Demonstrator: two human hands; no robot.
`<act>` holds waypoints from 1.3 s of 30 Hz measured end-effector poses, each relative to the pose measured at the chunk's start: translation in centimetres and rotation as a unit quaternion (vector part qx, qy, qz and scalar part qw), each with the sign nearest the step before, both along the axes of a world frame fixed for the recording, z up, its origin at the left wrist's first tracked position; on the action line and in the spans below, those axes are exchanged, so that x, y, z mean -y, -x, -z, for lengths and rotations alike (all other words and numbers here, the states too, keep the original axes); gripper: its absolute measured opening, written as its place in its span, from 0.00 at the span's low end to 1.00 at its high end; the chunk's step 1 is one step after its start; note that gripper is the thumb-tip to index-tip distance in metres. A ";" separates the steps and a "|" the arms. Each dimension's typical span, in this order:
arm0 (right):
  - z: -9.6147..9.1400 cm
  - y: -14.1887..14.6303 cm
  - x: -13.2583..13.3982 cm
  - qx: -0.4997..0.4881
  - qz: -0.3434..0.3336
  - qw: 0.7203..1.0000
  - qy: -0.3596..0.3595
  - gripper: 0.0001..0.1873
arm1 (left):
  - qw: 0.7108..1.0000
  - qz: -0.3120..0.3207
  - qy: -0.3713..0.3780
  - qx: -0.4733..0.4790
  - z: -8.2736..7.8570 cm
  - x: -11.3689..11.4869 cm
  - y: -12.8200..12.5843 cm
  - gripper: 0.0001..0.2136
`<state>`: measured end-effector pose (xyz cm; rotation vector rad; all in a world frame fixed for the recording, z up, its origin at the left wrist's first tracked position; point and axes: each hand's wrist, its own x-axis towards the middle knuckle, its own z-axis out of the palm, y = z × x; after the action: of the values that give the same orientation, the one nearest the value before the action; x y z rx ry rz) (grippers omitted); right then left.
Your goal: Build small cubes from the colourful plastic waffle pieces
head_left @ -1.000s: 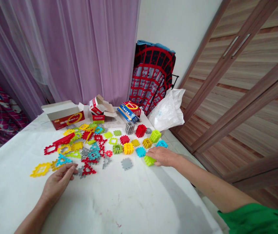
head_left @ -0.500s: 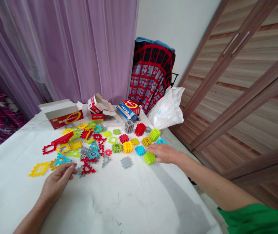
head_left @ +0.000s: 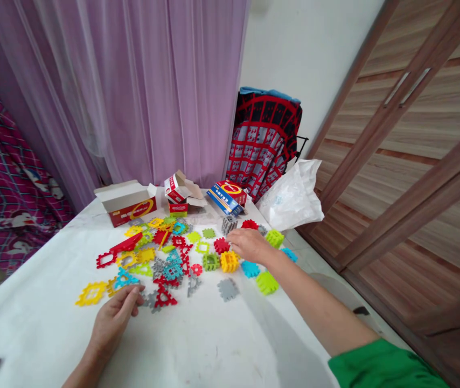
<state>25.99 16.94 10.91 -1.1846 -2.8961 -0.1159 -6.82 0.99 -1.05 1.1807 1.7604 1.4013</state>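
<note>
My left hand (head_left: pixel 117 311) rests at the near left of the pile, thumb and fingers drawn together, with no piece visible in it. Just beyond its fingertips lie a grey notched piece (head_left: pixel 151 299) and a red triangular piece (head_left: pixel 165 296). My right hand (head_left: pixel 248 245) reaches over the sorted blocks, fingers stretched forward and down, hiding what lies beneath. Its fingertips are beside a red notched stack (head_left: pixel 221 246). Close by are a yellow stack (head_left: pixel 229 262), a blue stack (head_left: pixel 250 268) and a lime-green stack (head_left: pixel 267 283). A grey flat square (head_left: pixel 228 290) lies nearer me.
Mixed plastic pieces (head_left: pixel 145 255) spread over the left of the white tablecloth (head_left: pixel 197 345). Behind them stand an open red box (head_left: pixel 133 210), small stacked boxes (head_left: pixel 178 207) and a blue-and-red box (head_left: pixel 225 198). A white plastic bag (head_left: pixel 290 199) sits at the far right corner.
My right hand has moved left and farther away, from the lime-green and blue stacks to beside the red stack. My left hand stays near the grey piece. The camera view has shifted.
</note>
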 end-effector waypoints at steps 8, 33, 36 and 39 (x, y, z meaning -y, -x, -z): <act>2.5 10.7 -2.8 0.132 0.108 0.983 0.065 0.17 | 0.998 0.010 -0.010 0.056 1.4 0.2 0.5 0.25; 5.5 14.4 1.9 -0.389 0.084 0.770 0.498 0.11 | 0.994 0.003 0.008 0.109 0.7 -0.6 -0.4 0.26; 6.6 15.8 4.1 -0.410 0.089 0.751 0.510 0.11 | 0.993 0.017 0.013 0.118 0.9 -0.4 -0.7 0.28; 7.6 17.0 5.5 -0.399 0.088 0.756 0.511 0.12 | 0.991 0.034 0.023 0.127 1.5 -0.4 -1.0 0.27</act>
<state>9.02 11.48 3.35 -1.0907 -1.9326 1.6843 -5.86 1.39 -2.58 0.9810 1.5530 1.3945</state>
